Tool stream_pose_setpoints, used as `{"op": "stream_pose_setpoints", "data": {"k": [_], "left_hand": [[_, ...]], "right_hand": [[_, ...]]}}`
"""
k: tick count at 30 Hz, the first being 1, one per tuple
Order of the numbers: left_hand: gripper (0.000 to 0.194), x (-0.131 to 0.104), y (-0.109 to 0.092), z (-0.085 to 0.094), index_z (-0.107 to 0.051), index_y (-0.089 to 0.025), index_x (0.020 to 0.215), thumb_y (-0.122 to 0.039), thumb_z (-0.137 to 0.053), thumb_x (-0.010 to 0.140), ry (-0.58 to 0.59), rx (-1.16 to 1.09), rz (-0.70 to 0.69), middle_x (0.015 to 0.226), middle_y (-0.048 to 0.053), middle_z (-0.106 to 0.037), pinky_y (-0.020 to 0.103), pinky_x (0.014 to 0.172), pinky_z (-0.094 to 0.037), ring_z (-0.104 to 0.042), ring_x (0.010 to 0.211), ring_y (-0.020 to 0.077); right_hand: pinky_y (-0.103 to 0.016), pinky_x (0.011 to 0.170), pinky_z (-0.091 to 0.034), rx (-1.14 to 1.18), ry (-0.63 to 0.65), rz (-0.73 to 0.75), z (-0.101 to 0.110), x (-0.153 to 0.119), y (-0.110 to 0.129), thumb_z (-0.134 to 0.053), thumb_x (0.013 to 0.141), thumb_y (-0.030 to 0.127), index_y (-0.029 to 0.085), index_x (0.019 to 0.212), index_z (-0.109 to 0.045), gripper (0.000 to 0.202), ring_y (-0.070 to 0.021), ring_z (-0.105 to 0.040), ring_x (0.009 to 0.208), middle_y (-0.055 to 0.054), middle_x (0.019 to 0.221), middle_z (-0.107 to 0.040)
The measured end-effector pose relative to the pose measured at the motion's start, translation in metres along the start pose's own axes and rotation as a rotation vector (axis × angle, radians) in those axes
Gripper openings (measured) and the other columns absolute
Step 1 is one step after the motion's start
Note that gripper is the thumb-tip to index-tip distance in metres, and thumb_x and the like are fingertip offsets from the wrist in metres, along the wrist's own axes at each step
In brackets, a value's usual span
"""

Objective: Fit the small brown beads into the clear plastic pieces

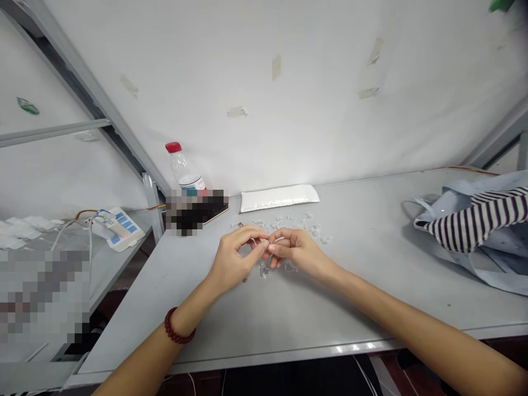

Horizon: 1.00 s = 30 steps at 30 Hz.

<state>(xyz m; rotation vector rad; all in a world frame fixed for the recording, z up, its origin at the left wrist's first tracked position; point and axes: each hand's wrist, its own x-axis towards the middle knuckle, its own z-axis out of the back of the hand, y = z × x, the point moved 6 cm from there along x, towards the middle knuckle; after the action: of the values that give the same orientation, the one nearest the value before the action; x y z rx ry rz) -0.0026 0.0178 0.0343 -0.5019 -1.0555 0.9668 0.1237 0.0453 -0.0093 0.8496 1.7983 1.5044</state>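
Note:
My left hand [237, 256] and my right hand [299, 250] meet above the middle of the grey table [350, 308]. The thumb and fingers of each are pinched together, with the fingertips almost touching. Whatever lies between them is too small to make out. Small clear plastic pieces [315, 230] are scattered on the tabletop just beyond my hands. Two more clear pieces [264, 270] lie right under my fingers. A red beaded bracelet [180, 326] circles my left wrist.
A flat white packet [280, 198] lies against the wall. Back left stand a red-capped bottle [185, 170] and a partly blurred dark object [196, 213]. A power strip [121, 228] sits further left. At the right rests a pale bag [495, 269] with striped cloth [478, 220].

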Motion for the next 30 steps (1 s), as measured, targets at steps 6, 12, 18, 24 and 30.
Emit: {"op": "stream_pose_setpoints", "data": {"k": [6,12,18,24,30], "left_hand": [[0.025,-0.002,-0.014,-0.005,-0.063,-0.017,0.099,-0.014,-0.068,0.076,0.056,0.183,-0.139,0.096,0.006,-0.066,0.026,0.063,-0.049,-0.058,0.074,0.0133],[0.021,-0.006,-0.016,-0.007,-0.060,-0.017,0.098,-0.015,-0.067,0.079,-0.017,0.308,-0.293,0.086,0.004,-0.064,0.025,0.062,-0.049,-0.054,0.065,0.0106],[0.018,-0.006,-0.015,-0.009,-0.058,-0.018,0.091,-0.017,-0.068,0.076,0.018,0.368,-0.346,0.079,0.002,-0.062,0.024,0.060,-0.048,-0.054,0.064,0.0114],[0.011,-0.005,-0.002,-0.007,-0.057,-0.017,0.084,-0.018,-0.065,0.076,0.082,0.415,-0.313,0.076,0.002,-0.060,0.025,0.060,-0.047,-0.053,0.062,0.0120],[0.010,-0.001,0.023,-0.010,-0.058,-0.017,0.087,-0.021,-0.062,0.078,0.268,0.494,-0.178,0.081,0.004,-0.061,0.030,0.066,-0.047,-0.056,0.070,0.0159]], "right_hand": [[-0.027,0.062,-0.042,-0.002,-0.005,0.018,0.003,-0.001,0.003,-0.067,0.077,0.035,0.018,0.079,-0.058,0.020,-0.0120,-0.057,0.060,-0.001,0.063,-0.065],[-0.027,0.060,-0.039,-0.015,0.045,-0.030,0.003,-0.001,0.002,-0.066,0.079,0.036,0.017,0.078,-0.059,0.020,-0.0126,-0.056,0.063,-0.002,0.065,-0.064],[-0.024,0.055,-0.037,-0.060,0.067,-0.078,0.002,0.000,-0.001,-0.065,0.080,0.035,0.017,0.078,-0.061,0.018,-0.0115,-0.057,0.063,-0.004,0.070,-0.066],[-0.024,0.049,-0.037,-0.134,0.139,-0.144,0.013,-0.001,0.005,-0.062,0.081,0.032,0.015,0.092,-0.068,0.021,-0.0115,-0.056,0.063,-0.009,0.087,-0.069],[-0.028,0.056,-0.040,-0.599,-0.043,-0.048,0.038,-0.004,0.023,-0.067,0.075,0.027,0.018,0.089,-0.068,0.017,-0.0119,-0.052,0.059,-0.003,0.076,-0.065]]}}
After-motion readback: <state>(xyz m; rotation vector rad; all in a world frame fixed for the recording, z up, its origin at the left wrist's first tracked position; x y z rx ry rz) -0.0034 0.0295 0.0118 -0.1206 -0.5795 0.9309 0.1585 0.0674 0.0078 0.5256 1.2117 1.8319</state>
